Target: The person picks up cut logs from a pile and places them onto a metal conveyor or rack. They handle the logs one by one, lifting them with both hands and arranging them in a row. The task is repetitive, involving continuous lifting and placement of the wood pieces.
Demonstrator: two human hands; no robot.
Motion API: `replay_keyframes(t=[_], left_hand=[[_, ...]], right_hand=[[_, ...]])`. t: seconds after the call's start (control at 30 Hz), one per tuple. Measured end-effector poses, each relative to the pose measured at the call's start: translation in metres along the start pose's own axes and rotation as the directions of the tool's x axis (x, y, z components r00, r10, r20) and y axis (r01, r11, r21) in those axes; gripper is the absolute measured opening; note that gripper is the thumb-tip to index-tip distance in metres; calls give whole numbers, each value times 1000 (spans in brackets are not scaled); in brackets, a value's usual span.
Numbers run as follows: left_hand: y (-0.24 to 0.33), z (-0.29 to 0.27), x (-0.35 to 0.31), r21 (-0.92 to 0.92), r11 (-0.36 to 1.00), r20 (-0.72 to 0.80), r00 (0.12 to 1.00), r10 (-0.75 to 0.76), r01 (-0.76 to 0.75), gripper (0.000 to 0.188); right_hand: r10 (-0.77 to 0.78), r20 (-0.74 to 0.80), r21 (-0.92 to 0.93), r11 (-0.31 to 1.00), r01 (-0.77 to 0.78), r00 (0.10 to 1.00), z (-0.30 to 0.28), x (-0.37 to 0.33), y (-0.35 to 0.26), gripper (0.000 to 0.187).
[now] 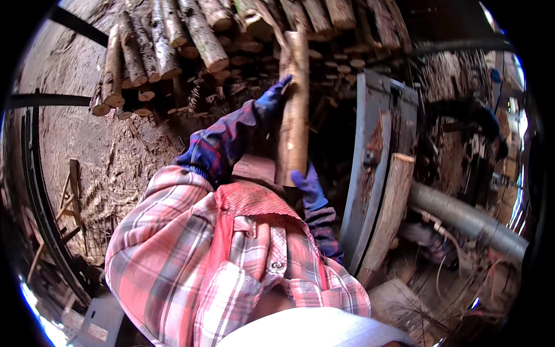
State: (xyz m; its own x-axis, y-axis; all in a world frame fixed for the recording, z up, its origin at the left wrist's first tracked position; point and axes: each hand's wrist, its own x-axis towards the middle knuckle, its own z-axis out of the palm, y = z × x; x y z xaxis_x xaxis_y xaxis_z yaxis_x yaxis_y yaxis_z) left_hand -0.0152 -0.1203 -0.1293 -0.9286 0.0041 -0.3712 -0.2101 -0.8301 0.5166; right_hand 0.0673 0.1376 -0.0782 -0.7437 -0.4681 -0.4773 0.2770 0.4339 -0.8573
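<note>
A long brown log (297,118) stretches away from my body toward the woodpile, held in both gloved hands. My left hand (273,95), in a blue-purple glove, grips its left side toward the far end. At the near end, my right hand (311,185) is closed on the log from the right, with the thumb on top of it. The log's underside and most of my fingers are out of sight. Dark plaid sleeve covers (222,136) reach over both forearms.
Stacked logs (202,40) fill the far side, cut ends toward me. On my right stands a worn grey metal frame (364,144) with another log (390,202) alongside it. A thick grey pipe (462,214) runs off to the right. Dark metal bars (43,202) stand at the left.
</note>
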Motion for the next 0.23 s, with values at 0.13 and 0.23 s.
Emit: replay_keyframes(t=[0.13, 0.23], left_hand=[[-63, 42, 4, -96, 992, -206, 977, 59, -81, 60], [-76, 61, -6, -299, 890, 360, 904, -230, 345, 60]], right_hand=[[-98, 4, 220, 971, 94, 995, -11, -64, 14, 86], [-156, 308, 552, 833, -43, 939, -59, -68, 19, 85]])
